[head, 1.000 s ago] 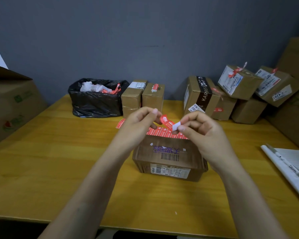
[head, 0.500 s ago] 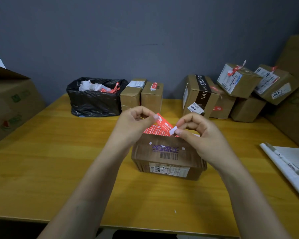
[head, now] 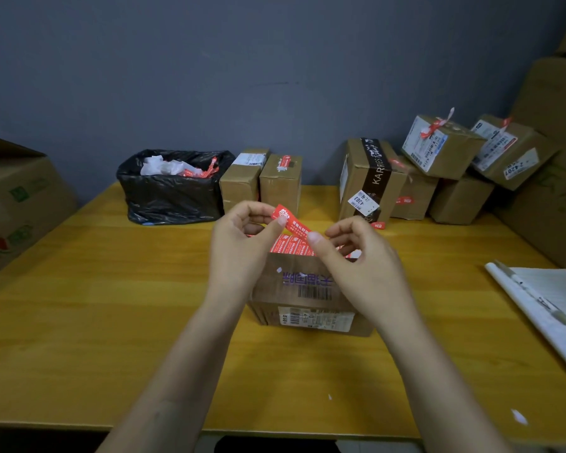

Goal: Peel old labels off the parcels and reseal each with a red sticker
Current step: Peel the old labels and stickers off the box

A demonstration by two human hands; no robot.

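Observation:
A brown parcel [head: 307,289] with a barcode and purple print lies in the middle of the table, a white label on its front face. Above it my left hand [head: 239,237] and my right hand [head: 353,256] pinch the two ends of one red sticker [head: 293,222], held in the air over the parcel's far edge. A sheet of more red stickers [head: 291,246] lies on the table behind the parcel, partly hidden by my hands.
A black bin bag [head: 170,188] with peeled scraps stands at the back left, two small boxes [head: 262,181] beside it. Several parcels [head: 438,171] pile up at the back right. A notepad with a pen [head: 543,302] lies right. Large cartons [head: 17,197] flank the table.
The white backing tab seen at my right fingertips earlier is gone from view. Both hands have stayed above the parcel, the sticker stretched a little flatter between them.

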